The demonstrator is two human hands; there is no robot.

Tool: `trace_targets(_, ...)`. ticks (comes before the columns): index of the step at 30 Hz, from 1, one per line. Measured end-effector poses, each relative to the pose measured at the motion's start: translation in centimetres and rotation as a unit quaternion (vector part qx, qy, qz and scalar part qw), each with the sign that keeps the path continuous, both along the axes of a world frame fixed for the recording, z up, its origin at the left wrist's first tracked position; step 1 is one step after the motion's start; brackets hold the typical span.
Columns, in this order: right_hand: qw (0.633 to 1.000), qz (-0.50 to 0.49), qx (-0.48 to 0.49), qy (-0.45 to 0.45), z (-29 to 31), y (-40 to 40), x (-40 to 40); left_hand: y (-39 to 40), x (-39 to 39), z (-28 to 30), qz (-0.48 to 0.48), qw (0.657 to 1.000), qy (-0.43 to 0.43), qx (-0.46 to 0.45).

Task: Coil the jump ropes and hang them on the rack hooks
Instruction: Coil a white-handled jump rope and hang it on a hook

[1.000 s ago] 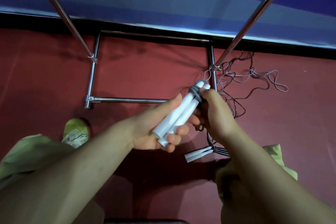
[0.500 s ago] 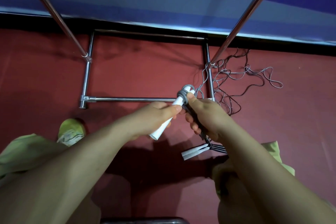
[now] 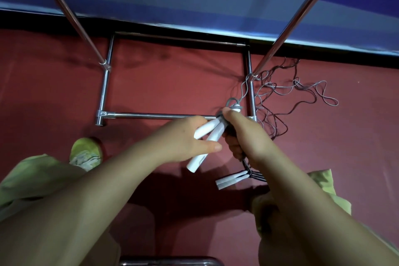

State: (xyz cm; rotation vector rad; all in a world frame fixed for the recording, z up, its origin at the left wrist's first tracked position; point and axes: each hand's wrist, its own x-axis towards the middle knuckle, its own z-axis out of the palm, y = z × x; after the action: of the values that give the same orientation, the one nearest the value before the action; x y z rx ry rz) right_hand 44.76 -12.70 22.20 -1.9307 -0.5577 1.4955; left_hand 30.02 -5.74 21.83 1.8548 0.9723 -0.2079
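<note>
Both hands are closed on one jump rope in front of the rack. Its two white handles (image 3: 208,136) are gripped by the left hand (image 3: 183,138), with the thumb laid along their lower part. The dark bundle of coiled cord (image 3: 230,130) is clasped by the right hand (image 3: 248,136), and its thumb is pressed against the grey turns wound round the tops of the handles, where a small grey loop (image 3: 232,101) is raised above them. A second coiled rope (image 3: 235,179), with white handles and dark cord, is laid on the red floor (image 3: 172,84) just below the hands. Loose grey and dark cords (image 3: 295,93) are tangled on the floor beside the right foot of the chrome rack (image 3: 105,84), whose two uprights are slanted upward. A green shoe (image 3: 86,151) is seen at lower left.
</note>
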Motion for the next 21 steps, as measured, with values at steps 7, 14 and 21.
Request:
trace_targets(7,0.992,-0.058,0.091,0.069,0.0,0.0,0.2,-0.3,-0.3,0.6,0.13,0.846,-0.11,-0.506)
trace_targets(14,0.989,0.005,0.121,0.09,0.0,0.0,1.5,-0.9,0.1,0.0,0.113,0.838,-0.157,-0.509)
trace_targets(21,0.995,0.089,0.055,-0.002,0.8,-0.1,1.7,-1.0,0.6,-0.3,0.132,0.935,-0.096,-0.313)
